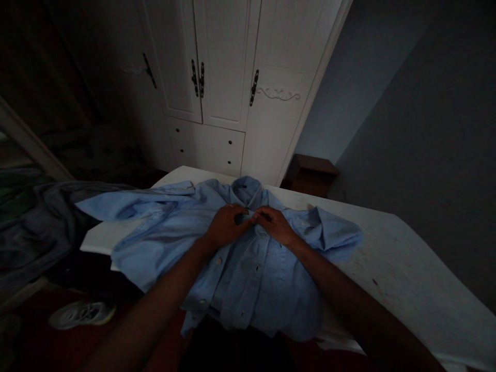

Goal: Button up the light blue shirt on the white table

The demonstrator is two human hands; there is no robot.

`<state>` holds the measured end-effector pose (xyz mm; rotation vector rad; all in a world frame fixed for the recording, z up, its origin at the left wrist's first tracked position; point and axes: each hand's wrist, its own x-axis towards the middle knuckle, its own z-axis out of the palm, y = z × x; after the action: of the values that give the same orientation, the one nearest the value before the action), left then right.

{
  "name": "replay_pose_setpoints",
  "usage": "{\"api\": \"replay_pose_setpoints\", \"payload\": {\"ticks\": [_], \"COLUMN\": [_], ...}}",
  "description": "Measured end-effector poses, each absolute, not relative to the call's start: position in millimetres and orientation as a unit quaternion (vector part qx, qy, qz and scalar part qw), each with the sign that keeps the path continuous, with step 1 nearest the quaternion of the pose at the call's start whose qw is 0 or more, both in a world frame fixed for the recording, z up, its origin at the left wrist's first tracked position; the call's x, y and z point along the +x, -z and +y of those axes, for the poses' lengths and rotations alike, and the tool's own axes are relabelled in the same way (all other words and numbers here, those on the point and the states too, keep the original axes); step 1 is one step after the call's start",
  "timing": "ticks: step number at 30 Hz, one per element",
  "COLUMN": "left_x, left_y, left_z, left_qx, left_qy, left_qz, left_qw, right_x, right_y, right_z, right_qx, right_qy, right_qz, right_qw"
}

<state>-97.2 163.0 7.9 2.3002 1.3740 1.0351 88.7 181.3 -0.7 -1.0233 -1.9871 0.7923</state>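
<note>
A light blue button-up shirt point(166, 243) lies face up, its collar point(248, 191) at the far side and its lower hem hanging over the near edge of the white table point(372, 243). Just below the collar, my left hand point(228, 225) pinches one front edge of the shirt. My right hand point(273, 223) grips the other front edge, and the fingertips of both hands meet there. Whether a button is between them is hidden. Lower down the front hangs apart, with buttons showing on the left edge and buttonholes on the right.
Behind the table stands a white wardrobe point(220, 67) with dark handles and drawers. A brown wooden cabinet point(313, 173) is at the back right. Dark clothes point(50, 217) are heaped at the left, and a shoe point(82, 314) rests on the red floor.
</note>
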Motion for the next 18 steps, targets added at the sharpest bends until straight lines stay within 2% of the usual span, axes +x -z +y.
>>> {"api": "replay_pose_setpoints", "payload": {"ticks": [11, 18], "left_x": [-95.0, -95.0], "left_y": [-5.5, -4.2], "left_z": [165.3, 167.1], "left_qx": [0.822, 0.812], "left_qy": [-0.313, -0.319], "left_qz": [0.47, 0.481], "left_qw": [0.07, 0.088], "right_x": [89.0, 84.9], "right_y": [-1.3, -2.5], "right_z": [182.4, 179.3], "right_qx": [-0.403, -0.417], "right_qy": [-0.309, -0.296], "right_qz": [-0.777, -0.766], "right_qw": [0.373, 0.39]}}
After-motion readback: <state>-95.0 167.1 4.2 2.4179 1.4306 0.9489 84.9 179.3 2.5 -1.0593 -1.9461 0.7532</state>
